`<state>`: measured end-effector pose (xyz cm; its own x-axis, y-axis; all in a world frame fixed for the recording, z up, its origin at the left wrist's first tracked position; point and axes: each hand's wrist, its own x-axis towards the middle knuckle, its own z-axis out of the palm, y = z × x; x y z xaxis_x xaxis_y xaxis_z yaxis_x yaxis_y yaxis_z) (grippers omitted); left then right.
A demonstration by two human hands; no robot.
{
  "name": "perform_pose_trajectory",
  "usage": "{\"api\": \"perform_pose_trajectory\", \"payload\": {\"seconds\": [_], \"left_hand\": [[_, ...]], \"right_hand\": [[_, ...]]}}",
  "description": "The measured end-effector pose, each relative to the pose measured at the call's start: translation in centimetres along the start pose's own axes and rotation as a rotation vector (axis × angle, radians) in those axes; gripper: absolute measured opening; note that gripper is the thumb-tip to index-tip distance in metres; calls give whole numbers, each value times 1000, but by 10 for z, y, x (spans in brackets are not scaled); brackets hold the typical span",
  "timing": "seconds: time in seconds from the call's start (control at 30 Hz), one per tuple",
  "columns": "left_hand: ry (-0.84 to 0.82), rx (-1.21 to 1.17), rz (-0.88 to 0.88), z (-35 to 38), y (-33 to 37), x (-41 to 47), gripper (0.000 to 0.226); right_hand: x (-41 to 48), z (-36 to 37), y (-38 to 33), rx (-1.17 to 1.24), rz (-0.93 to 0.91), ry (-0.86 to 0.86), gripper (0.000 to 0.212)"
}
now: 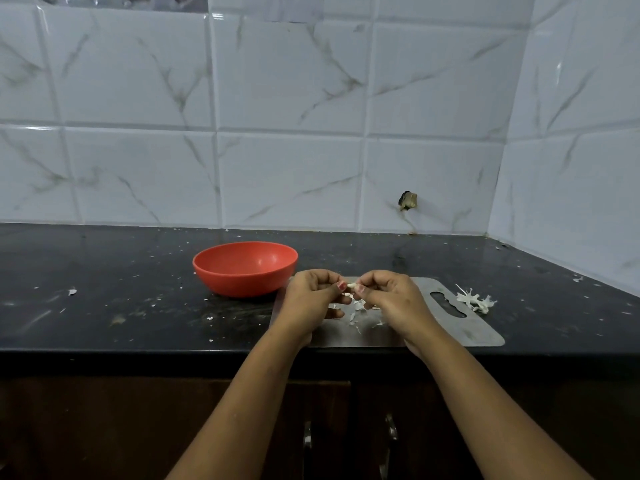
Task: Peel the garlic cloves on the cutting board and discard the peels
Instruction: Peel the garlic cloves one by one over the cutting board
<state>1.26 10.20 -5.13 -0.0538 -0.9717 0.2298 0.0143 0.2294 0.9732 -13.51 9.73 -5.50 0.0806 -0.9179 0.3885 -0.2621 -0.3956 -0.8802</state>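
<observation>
A small pale garlic clove (pixel 351 286) is pinched between the fingertips of my left hand (pixel 313 296) and my right hand (pixel 389 297), a little above the steel cutting board (pixel 446 332). Both hands have their fingers curled round the clove. Thin white peel scraps (pixel 355 315) lie on the board just below the hands. Much of the board's left part is hidden by my hands and wrists.
A red bowl (pixel 245 268) stands on the black counter (pixel 104 306) just left of the board. A pile of garlic skins (pixel 476 301) lies beyond the board's right end. White flecks dot the counter. Tiled walls close the back and right.
</observation>
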Motion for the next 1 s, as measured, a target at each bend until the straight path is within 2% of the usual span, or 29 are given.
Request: {"api": "perform_pose_trajectory", "payload": {"seconds": [0.13, 0.3, 0.4, 0.53, 0.6, 0.67, 0.77, 0.9, 1.0], "left_hand": [[-37, 0, -5, -1, 1, 0, 10], [165, 187, 83, 6, 0, -2, 6], [208, 269, 121, 8, -2, -2, 7], [154, 84, -11, 6, 1, -1, 12], [57, 9, -80, 2, 4, -2, 14], [-22, -53, -99, -2, 5, -1, 16], [39, -49, -79, 1, 5, -2, 13], [192, 68, -59, 10, -1, 2, 16], [162, 30, -92, 10, 0, 2, 17]], "right_hand": [[-1, -3, 0, 53, 14, -39, 19], [0, -1, 3, 25, -5, 10, 20], [-2, 1, 4, -27, -65, 62, 14], [-5, 5, 5, -299, -238, 147, 6], [-7, 4, 4, -281, -263, 155, 9], [-8, 2, 1, -151, -207, 122, 12], [-6, 2, 2, -95, -152, 112, 10], [-5, 5, 8, -240, -209, 177, 8], [-6, 7, 9, -296, -256, 199, 8]]}}
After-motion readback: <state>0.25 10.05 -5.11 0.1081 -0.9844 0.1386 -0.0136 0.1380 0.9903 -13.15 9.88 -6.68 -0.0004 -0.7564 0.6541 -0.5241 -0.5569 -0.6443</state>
